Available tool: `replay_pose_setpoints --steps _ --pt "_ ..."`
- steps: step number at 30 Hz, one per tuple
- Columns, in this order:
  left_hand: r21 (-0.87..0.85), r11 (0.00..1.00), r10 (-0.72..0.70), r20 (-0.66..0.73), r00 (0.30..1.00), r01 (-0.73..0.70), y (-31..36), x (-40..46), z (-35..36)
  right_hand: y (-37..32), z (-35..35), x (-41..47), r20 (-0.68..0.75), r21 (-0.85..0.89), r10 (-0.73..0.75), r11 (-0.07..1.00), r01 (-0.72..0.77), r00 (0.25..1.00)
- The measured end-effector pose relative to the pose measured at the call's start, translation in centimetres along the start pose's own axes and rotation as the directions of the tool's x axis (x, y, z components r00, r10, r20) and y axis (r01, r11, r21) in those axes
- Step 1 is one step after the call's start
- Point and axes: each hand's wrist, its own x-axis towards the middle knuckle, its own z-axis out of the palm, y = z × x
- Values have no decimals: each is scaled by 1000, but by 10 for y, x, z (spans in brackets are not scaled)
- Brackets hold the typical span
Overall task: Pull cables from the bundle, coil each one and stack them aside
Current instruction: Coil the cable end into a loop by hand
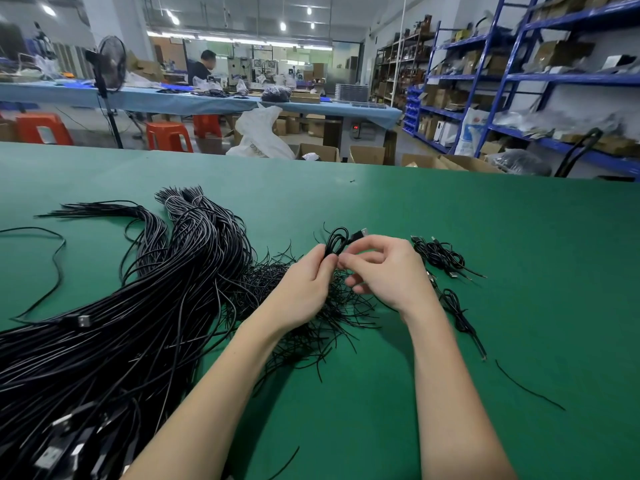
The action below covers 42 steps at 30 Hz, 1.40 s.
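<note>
A big bundle of black cables [145,306] sprawls over the left of the green table [450,220]. My left hand [304,285] grips a small coiled black cable [336,242] above the table's middle; its USB plug [360,233] sticks out to the right. My right hand [384,268] is just right of the coil, fingers curled, pinching at the coil's lower part. A heap of thin black ties [311,306] lies under both hands. Coiled cables [441,256] sit stacked to the right, with one more coiled cable [457,310] nearer me.
A loose cable [55,258] snakes at the far left. A single thin black tie [526,386] lies at the right front. Beyond the table's far edge stand cardboard boxes [367,154], orange stools [169,135], a fan [110,64] and blue shelves [554,77]; a person works in the background.
</note>
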Motion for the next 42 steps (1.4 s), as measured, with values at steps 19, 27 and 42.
replay_pose_setpoints --steps 19,27,42 --pt "330 918 157 203 966 -219 7 -1 -2 9 -9 2 182 314 354 863 -395 918" --pt "441 871 129 222 967 -218 11 -2 0 14 -3 3 247 391 430 776 -495 868" --pt "446 884 81 145 986 -138 17 -4 -3 9 22 6 216 539 439 691 -481 872"
